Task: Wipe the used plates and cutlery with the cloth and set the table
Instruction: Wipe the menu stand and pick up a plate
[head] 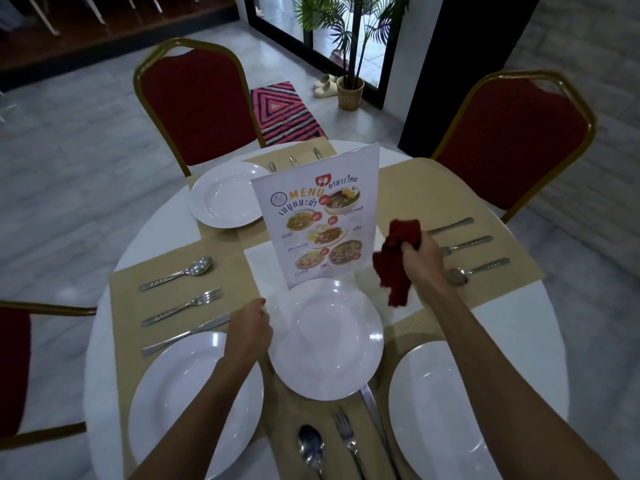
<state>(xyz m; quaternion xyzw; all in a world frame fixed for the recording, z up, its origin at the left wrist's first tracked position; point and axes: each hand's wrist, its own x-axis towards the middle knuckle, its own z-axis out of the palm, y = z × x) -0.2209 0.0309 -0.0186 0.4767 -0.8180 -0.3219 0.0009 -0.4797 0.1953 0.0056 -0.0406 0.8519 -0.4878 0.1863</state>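
Over the round white table, in the head view, the left hand is reaching forward with its fingers curled, gripping the white plate by its rim at nine o'clock. The right hand is hovering at the plate's one o'clock, clutching the bunched red cloth, which is dangling just beside the rim.

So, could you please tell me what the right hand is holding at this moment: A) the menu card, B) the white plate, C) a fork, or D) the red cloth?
D: the right hand grips the bunched red cloth above the table, while the left hand holds the white plate by its rim.
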